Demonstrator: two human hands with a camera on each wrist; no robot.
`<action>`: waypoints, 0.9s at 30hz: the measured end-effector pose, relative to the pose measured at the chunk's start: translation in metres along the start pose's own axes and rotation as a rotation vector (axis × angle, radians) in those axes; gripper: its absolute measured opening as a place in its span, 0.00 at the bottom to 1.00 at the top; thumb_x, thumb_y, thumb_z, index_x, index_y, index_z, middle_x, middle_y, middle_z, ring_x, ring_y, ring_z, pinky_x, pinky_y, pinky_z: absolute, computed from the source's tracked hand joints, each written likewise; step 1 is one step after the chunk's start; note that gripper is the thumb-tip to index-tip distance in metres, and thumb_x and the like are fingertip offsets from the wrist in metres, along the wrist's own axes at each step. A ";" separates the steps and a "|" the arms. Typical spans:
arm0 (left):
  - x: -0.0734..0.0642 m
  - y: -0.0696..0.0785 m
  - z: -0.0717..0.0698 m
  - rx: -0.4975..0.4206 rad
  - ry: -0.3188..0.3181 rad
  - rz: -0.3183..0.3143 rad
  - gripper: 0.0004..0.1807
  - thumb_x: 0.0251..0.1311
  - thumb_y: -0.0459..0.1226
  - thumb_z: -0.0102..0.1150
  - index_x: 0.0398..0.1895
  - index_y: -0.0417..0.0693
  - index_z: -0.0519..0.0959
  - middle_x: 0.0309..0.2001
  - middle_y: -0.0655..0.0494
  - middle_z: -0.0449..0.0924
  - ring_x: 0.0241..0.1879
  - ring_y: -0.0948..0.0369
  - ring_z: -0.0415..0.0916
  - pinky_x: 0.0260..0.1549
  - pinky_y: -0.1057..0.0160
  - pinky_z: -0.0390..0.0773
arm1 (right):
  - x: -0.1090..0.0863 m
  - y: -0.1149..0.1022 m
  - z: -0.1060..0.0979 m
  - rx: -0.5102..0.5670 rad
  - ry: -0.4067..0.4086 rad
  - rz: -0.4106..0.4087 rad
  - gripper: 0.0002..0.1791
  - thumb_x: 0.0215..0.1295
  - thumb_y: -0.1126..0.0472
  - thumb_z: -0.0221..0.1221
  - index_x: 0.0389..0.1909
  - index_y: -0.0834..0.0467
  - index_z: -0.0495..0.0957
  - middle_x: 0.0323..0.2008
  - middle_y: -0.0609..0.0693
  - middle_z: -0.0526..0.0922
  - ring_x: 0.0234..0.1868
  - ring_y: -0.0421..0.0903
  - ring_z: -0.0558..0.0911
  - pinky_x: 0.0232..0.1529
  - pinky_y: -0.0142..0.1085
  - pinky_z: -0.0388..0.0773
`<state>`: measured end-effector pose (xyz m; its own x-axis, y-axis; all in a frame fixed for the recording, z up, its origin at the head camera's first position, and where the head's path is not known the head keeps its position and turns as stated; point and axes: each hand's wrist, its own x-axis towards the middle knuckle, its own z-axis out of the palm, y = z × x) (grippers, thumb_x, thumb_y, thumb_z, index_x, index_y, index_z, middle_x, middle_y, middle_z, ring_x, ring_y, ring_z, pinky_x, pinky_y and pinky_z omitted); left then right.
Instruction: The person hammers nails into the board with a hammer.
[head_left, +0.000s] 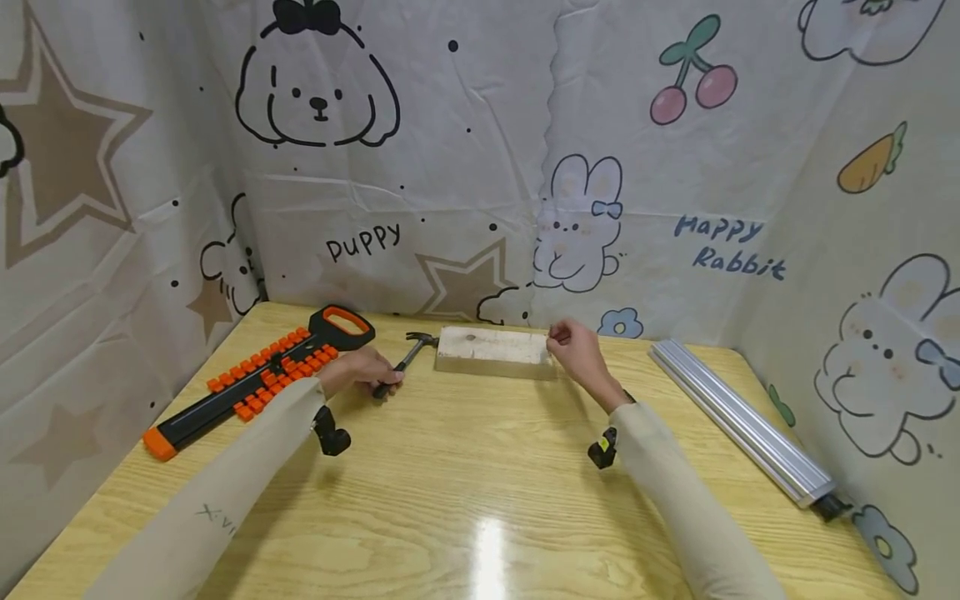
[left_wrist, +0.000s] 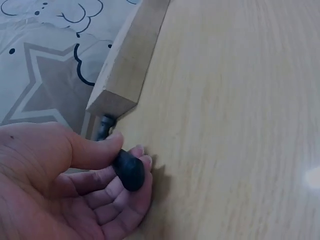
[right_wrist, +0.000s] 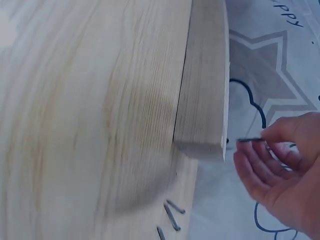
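Note:
My left hand (head_left: 365,369) holds a small claw hammer (head_left: 411,354) near the end of its dark handle. In the left wrist view, thumb and fingers pinch the rounded black grip end (left_wrist: 130,172). The hammer's head lies by the left end of a pale wooden block (head_left: 495,365), which rests flat at the back of the table. Above the block's right end, my right hand (head_left: 579,350) pinches a thin dark nail (right_wrist: 250,139) between thumb and fingers. Several loose nails (right_wrist: 171,218) lie on the table beyond that end, in the right wrist view.
A black rack with rows of orange clips and an orange-lined handle (head_left: 277,367) lies at the left. On the right is a long ribbed silver metal piece (head_left: 738,421) with a black end. Printed cloth (head_left: 450,167) hangs behind the wooden table (head_left: 450,475).

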<state>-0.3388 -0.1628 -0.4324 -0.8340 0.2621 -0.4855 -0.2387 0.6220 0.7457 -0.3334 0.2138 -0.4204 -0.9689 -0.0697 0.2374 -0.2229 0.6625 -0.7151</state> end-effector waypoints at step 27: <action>-0.028 0.017 0.006 0.135 0.428 0.448 0.13 0.75 0.33 0.60 0.50 0.28 0.85 0.39 0.33 0.87 0.35 0.41 0.87 0.35 0.50 0.87 | 0.024 -0.019 0.058 0.451 0.062 -0.035 0.12 0.72 0.71 0.63 0.51 0.74 0.81 0.45 0.72 0.86 0.39 0.52 0.88 0.43 0.39 0.88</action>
<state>-0.3162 -0.1551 -0.4092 -0.9701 0.2179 0.1069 0.2215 0.6150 0.7567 -0.3583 0.1564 -0.4386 -0.9546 -0.0326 0.2960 -0.2936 0.2682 -0.9175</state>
